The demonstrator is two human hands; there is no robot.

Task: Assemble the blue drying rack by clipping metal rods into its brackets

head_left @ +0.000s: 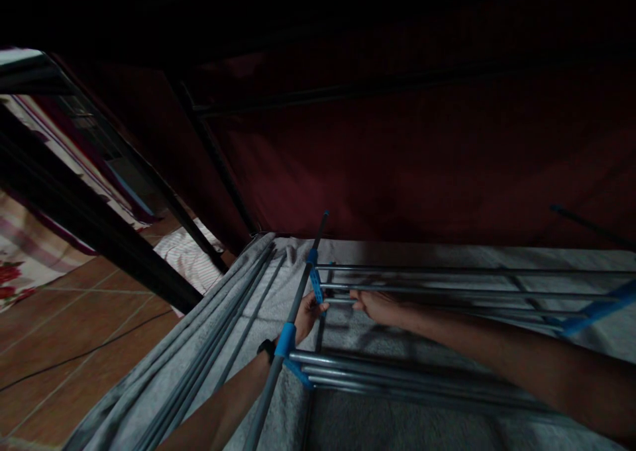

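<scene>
A rack of grey metal tubes [422, 289] with blue plastic joints lies over a grey blanket. My left hand [307, 317], with a dark band at the wrist, is closed on the perforated blue bracket [317, 284] below the upper joint. Just to its right, my right hand [366, 304] has its fingers wrapped round a thin metal tube [340, 300] whose left end is at the bracket. A blue joint [285, 340] on the slanting side pole [265, 395] sits nearer to me, with several more tubes running right from it.
Loose grey tubes [218, 325] lie on the blanket [387, 431] at the left. Dark red cloth [397, 166] hangs behind. A thick black bar [99, 219] crosses the left side above the tiled floor [94, 318], where a thin cable lies. Another blue bracket [596, 312] is at right.
</scene>
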